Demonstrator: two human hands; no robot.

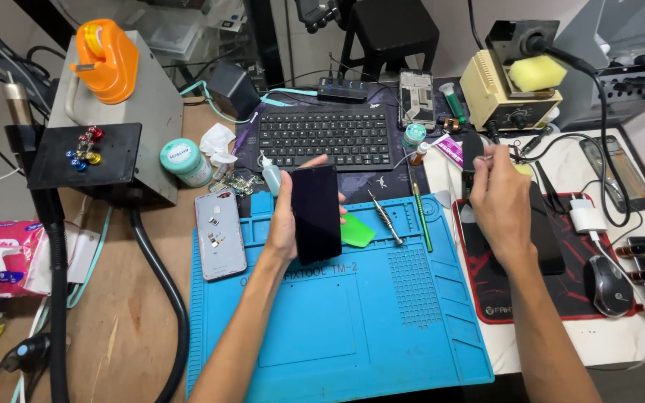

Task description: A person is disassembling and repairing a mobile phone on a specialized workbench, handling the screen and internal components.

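My left hand (284, 216) holds a black phone (315, 214) upright over the far part of the blue work mat (352, 313), dark screen facing me. My right hand (498, 198) is off to the right above a red and black pad (516, 298), its fingers closed on a thin metal tool (503, 154) that looks like tweezers. A silver phone back cover (220, 233) lies at the mat's left edge. Just right of the phone lie a green plastic pick (357, 231) and a small screwdriver (386, 218).
A black keyboard (324, 137) lies behind the mat. A beige soldering station (505, 86) with a yellow sponge stands at the back right. A mouse (608, 286) and white charger (586, 216) lie right. A grey machine (113, 112), round tin (184, 160) and tissue pack (1, 257) are left.
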